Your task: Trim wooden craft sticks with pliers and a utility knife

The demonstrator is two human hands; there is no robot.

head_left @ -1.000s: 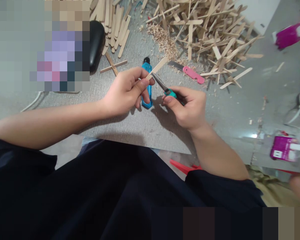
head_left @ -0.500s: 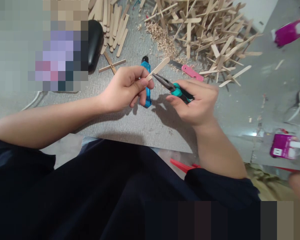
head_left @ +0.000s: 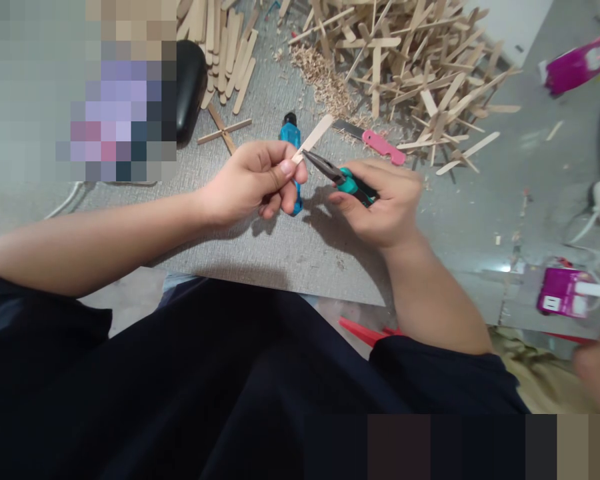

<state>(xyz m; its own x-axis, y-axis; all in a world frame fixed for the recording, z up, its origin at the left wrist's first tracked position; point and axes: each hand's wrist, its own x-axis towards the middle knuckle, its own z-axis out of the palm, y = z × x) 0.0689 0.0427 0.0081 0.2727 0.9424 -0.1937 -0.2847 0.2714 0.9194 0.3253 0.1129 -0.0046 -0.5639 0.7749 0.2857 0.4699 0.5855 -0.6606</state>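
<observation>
My left hand pinches one end of a flat wooden stick, which points up and to the right. In my right hand is a pair of teal-handled needle-nose pliers. The pliers' dark tips meet the stick right beside my left thumb. A blue lighter lies on the grey mat just behind my left fingers, partly hidden by them.
A big heap of wooden sticks and crosses fills the back, with wood shavings beside it. A pink-handled knife, a lone stick cross, a black object and magenta boxes lie around. Another person's hand shows at the right edge.
My right hand drew back to the right, then came in again a little; the pliers' tips stay at the stick. My left hand barely moved.
</observation>
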